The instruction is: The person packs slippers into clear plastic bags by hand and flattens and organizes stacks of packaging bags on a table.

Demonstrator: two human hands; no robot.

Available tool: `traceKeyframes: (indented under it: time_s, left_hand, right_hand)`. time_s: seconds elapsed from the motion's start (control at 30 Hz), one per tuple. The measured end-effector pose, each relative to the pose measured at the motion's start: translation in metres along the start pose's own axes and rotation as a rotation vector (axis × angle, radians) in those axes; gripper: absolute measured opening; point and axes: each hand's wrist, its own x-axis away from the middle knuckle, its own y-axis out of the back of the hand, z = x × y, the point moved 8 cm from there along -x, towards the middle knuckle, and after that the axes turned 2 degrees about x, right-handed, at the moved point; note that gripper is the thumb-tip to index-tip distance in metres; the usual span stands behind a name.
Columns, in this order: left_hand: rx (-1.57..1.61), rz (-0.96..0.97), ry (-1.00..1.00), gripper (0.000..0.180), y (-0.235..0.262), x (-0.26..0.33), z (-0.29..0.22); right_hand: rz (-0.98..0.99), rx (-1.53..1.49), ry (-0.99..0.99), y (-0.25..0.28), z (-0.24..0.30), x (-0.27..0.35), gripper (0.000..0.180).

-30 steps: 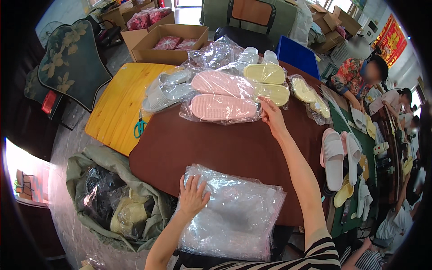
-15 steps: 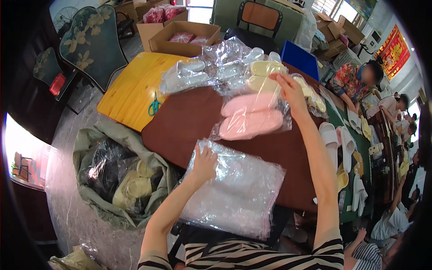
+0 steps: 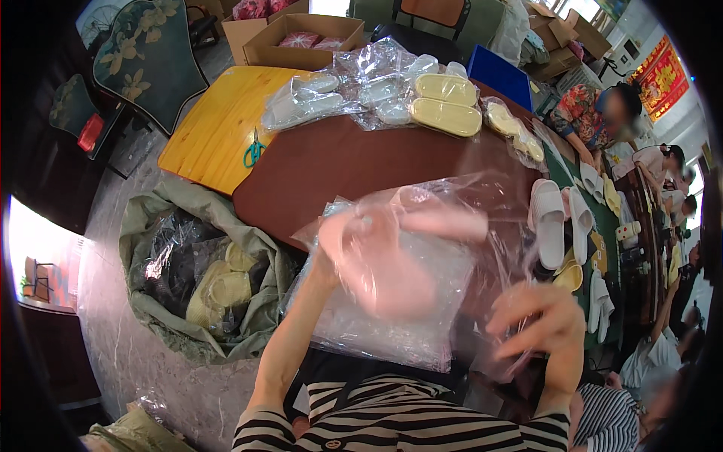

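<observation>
A pair of pink slippers (image 3: 376,256) in clear plastic hangs tilted and motion-blurred over a stack of clear plastic bags (image 3: 407,335). My left hand (image 3: 325,252) grips the slippers at their left end, its fingers mostly hidden behind the pink. To the right, my right hand (image 3: 538,320) is bent and smeared by motion. Loose clear film (image 3: 508,226) stretches from the slippers down to it, but whether the fingers pinch the film is unclear. The bag stack lies at the near edge of the brown table (image 3: 316,173).
Bagged yellow slippers (image 3: 446,105) and bagged white slippers (image 3: 320,98) lie at the table's far side. Teal scissors (image 3: 254,153) rest on the yellow wooden table (image 3: 207,128). An open green sack (image 3: 151,301) stands left. White slippers (image 3: 550,226) sit right, with several people beyond.
The pink slippers came from the table's far middle toward me, over the bag stack. My right hand moved down and near; my left hand went from the bags to the slippers.
</observation>
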Motion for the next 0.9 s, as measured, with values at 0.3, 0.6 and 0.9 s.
traceKeyframes:
  time_s: [0.3,0.6,0.9]
  left_hand:
    - [0.408,0.039,-0.099,0.078,0.001,0.059,-0.039]
    - [0.027,-0.169,0.008,0.093,0.042,0.084,-0.025]
    - [-0.348,-0.254,0.387,0.083,0.055,0.09,0.007]
  right_hand:
    - [-0.2,0.062,-0.369,-0.035,-0.051,0.101,0.025]
    - [-0.471,-0.331,-0.658,-0.089,-0.193,0.174,0.027]
    - [-0.478,-0.28,-0.933,-0.119,-0.237,0.207,0.027]
